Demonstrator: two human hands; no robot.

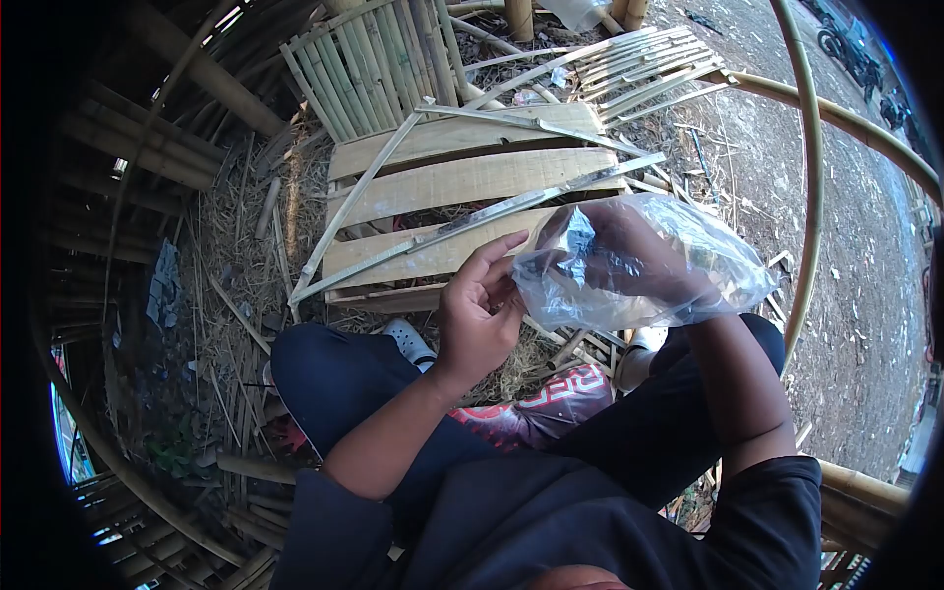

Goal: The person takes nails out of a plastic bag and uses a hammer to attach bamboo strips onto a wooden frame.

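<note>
A clear plastic bag hangs in front of me, over the near right part of a slatted wooden bench. My right hand is inside the bag, showing darkly through the film. Glare and folds hide its fingers, so what they hold, if anything, cannot be made out. At the bag's left edge, my left hand has its fingers curled, pinching the film by the opening. A triangular frame of thin bamboo strips lies across the bench planks, left of the bag.
Behind the bench stand a bamboo slat panel and a second rack of strips. A curved bamboo pole rises at the right. Straw and bamboo scraps cover the ground. Printed fabric lies between my legs.
</note>
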